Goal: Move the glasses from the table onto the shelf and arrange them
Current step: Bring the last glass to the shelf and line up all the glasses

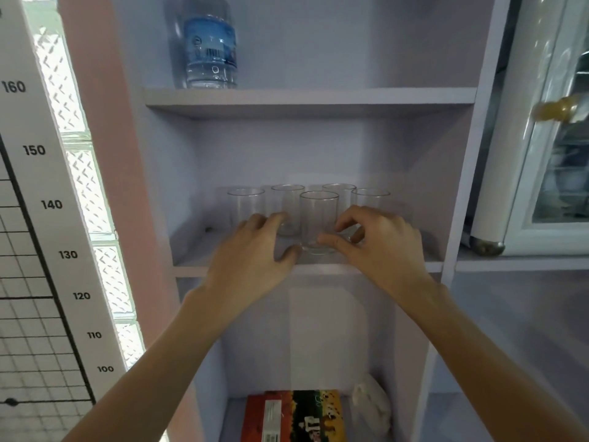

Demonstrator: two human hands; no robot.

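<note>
Several clear glasses stand upright on the middle shelf (pixel 427 266). Most form a back row, from the leftmost glass (pixel 245 202) to the rightmost glass (pixel 371 197). One front glass (pixel 318 215) stands alone ahead of the row, near the shelf's front edge. My right hand (pixel 382 244) pinches the base of the front glass between thumb and forefinger. My left hand (pixel 251 250) is on the other side with its fingers spread. Its thumb touches the front glass's base and its fingertips rest against a back-row glass (pixel 288 202). The hands hide the lower parts of some glasses.
A water bottle (pixel 210 43) stands on the upper shelf. A colourful box (pixel 296 416) and a white bundle (pixel 371 406) lie on the lower shelf. A height chart (pixel 38 218) hangs at the left, and a glass-door cabinet (pixel 548 154) stands at the right.
</note>
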